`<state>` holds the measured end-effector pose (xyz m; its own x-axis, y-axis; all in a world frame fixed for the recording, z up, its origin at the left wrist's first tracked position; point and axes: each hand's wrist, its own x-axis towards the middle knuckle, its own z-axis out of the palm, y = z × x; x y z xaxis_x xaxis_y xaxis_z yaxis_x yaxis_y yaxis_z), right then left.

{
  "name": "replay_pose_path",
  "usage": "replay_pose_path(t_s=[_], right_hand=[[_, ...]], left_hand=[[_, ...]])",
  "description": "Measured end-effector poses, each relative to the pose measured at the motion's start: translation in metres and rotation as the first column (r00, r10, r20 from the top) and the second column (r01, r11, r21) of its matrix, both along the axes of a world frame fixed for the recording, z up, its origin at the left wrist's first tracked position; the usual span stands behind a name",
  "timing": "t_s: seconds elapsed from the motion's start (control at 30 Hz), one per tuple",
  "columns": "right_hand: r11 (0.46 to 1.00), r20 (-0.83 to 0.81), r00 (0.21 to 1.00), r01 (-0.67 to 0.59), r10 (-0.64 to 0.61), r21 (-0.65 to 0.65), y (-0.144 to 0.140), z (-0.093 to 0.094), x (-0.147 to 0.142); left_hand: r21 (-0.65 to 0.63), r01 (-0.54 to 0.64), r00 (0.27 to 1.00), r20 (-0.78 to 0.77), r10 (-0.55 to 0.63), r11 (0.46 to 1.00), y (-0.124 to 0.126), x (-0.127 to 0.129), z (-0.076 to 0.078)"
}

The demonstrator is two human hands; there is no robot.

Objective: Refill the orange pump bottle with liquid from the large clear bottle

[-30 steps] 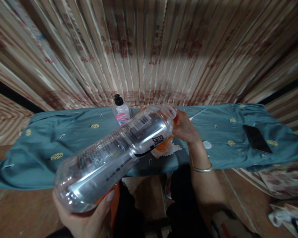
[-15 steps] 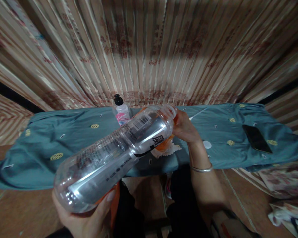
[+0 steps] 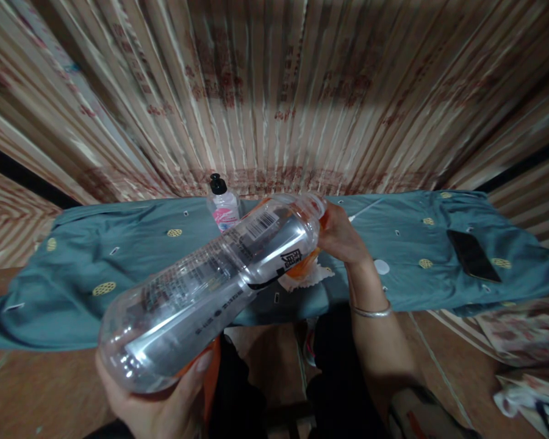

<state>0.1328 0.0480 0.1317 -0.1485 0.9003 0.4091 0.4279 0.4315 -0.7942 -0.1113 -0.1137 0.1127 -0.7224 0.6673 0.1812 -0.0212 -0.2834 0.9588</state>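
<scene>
A large clear plastic bottle [image 3: 201, 286] with dark printing and a barcode is tilted across the view, its uncapped mouth up at the right. My left hand [image 3: 160, 402] is closed around its base. At the neck end is my right hand [image 3: 341, 235], closed, its fingers mostly hidden behind the bottle's neck. Something orange [image 3: 307, 267] shows behind and below the bottle's shoulder; its kind is unclear. Under it lies a white piece with a scalloped edge [image 3: 308, 279]. Beside my right wrist, a round white disc [image 3: 381, 267] rests on the cloth.
A small bottle with a black top [image 3: 225, 210] stands at the back. A thin white stick [image 3: 366, 210] lies right of my right hand, and a black phone [image 3: 473, 256] farther right. The narrow table wears a green patterned cloth [image 3: 137, 244]; a pleated curtain [image 3: 265, 103] hangs behind.
</scene>
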Motion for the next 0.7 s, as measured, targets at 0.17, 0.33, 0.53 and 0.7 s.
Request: replay_pose_path(t_s=[0.17,0.33,0.53,0.7], right_hand=[[1.0,-0.022,1.0,-0.007,0.007,-0.005,0.0003,0.0,-0.0007],[1.0,-0.017,1.0,-0.005,0.005,-0.005,0.0014,-0.0015,-0.0003],[1.0,-0.027,1.0,-0.013,0.013,-0.001,0.0017,-0.0024,-0.0001],[1.0,-0.009,1.0,-0.002,0.002,-0.006,0.0015,-0.0023,0.0]], left_hand=[[0.0,0.012,1.0,0.003,-0.012,1.0,0.0004,0.0027,0.004],[0.027,0.019,1.0,-0.007,-0.019,0.999,0.0023,0.0042,0.0059],[0.028,0.02,1.0,-0.012,-0.02,0.999,0.0027,0.0033,0.004],[-0.001,0.017,1.0,-0.004,-0.017,1.0,0.0018,0.0041,0.0064]])
